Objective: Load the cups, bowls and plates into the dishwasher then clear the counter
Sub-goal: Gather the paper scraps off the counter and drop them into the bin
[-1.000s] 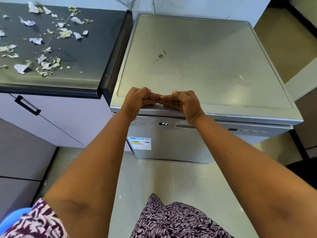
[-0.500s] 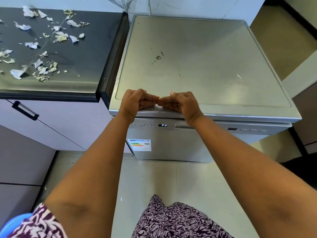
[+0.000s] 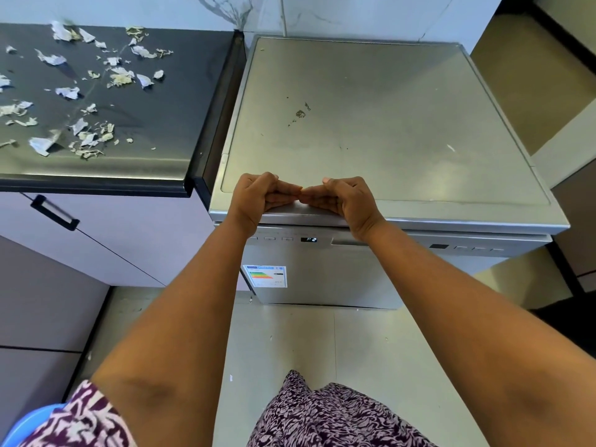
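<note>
Dishwasher (image 3: 387,124) label (image 3: 265,276) print too small to read, blue object (image 3: 22,424) cut off bottom-left

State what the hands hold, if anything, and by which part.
Nothing is held: left hand and right hand rest on the front edge of the silver metal dishwasher, fingertips meeting.

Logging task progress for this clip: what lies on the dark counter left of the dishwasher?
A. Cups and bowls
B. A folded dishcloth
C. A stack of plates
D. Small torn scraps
D: small torn scraps lie scattered over the dark counter, and no dishes or cloth show there.
</note>
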